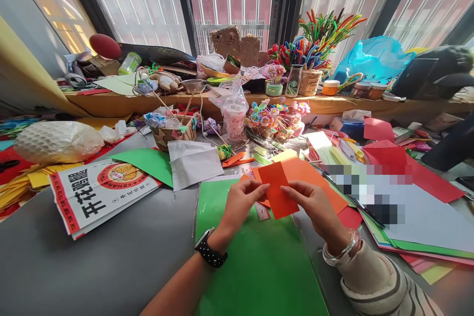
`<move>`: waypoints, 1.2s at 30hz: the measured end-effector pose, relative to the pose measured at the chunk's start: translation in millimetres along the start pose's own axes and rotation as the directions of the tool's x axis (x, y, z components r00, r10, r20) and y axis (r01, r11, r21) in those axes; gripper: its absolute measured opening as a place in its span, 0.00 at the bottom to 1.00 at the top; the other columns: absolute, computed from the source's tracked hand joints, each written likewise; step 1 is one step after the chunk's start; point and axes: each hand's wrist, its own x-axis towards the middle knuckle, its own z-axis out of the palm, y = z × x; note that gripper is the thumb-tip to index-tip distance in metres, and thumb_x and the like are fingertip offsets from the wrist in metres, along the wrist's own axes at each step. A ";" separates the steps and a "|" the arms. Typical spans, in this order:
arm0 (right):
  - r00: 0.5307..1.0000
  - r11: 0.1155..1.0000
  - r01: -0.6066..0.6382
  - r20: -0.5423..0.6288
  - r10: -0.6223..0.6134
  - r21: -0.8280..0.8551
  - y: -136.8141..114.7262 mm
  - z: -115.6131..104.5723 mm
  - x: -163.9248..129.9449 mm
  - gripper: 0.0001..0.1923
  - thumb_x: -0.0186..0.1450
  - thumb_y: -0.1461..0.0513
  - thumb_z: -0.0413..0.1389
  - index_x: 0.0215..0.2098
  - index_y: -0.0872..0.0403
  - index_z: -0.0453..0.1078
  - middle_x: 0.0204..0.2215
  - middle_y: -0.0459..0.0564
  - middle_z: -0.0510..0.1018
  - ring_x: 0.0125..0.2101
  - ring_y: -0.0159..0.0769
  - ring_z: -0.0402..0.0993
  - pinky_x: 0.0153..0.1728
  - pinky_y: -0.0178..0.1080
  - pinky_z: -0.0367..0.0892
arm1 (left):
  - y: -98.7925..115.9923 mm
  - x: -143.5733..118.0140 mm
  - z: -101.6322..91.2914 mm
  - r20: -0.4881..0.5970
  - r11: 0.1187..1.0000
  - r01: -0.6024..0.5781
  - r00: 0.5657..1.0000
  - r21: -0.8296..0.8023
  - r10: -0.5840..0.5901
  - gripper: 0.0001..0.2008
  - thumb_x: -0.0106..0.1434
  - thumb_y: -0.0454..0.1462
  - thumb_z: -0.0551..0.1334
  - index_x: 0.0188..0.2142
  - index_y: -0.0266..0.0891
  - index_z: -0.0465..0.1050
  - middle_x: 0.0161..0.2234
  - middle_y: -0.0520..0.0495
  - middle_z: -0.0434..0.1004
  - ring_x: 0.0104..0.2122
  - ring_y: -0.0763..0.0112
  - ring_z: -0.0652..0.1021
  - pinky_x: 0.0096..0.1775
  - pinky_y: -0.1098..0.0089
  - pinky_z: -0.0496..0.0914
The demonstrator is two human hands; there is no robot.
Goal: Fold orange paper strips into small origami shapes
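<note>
I hold a small orange paper rectangle up over the table between both hands. My left hand, with a black watch on its wrist, pinches its left edge. My right hand, with a silver bracelet and a striped sleeve, pinches its right edge. A larger orange sheet lies just behind it, and a ruler peeks out underneath. A big green sheet lies on the grey table below my hands.
A printed paper packet and a white sheet lie at left. Red, white and green sheets are stacked at right. Baskets of paper flowers, a wicker basket and pipe cleaners crowd the back ledge.
</note>
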 end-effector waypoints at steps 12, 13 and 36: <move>0.891 0.889 0.271 -0.252 -0.376 -0.369 7.8 -4.7 1.7 0.07 0.56 0.60 0.54 0.31 0.53 0.71 0.29 0.49 0.76 0.31 0.37 0.72 0.30 0.37 0.68 | -2.4 1.7 1.8 0.056 0.991 0.102 0.994 -0.084 -0.097 0.14 0.49 0.40 0.62 0.34 0.33 0.69 0.33 0.41 0.74 0.34 0.64 0.75 0.37 0.67 0.68; 0.856 0.831 0.331 -0.229 -0.464 -0.447 7.6 -3.5 0.9 0.06 0.56 0.61 0.54 0.31 0.52 0.71 0.30 0.49 0.75 0.33 0.37 0.71 0.31 0.38 0.68 | -1.9 1.4 2.0 0.075 0.989 0.108 0.992 -0.097 -0.101 0.16 0.48 0.39 0.63 0.37 0.33 0.68 0.36 0.40 0.74 0.36 0.63 0.74 0.39 0.66 0.67; 0.801 0.655 0.476 -0.019 -0.599 -0.586 4.1 6.7 0.1 0.12 0.55 0.61 0.55 0.38 0.50 0.68 0.38 0.51 0.71 0.42 0.41 0.64 0.42 0.45 0.62 | 1.8 -1.7 1.0 0.126 0.954 -0.007 0.991 -0.301 0.047 0.15 0.47 0.35 0.64 0.37 0.36 0.70 0.40 0.44 0.73 0.40 0.63 0.72 0.40 0.67 0.66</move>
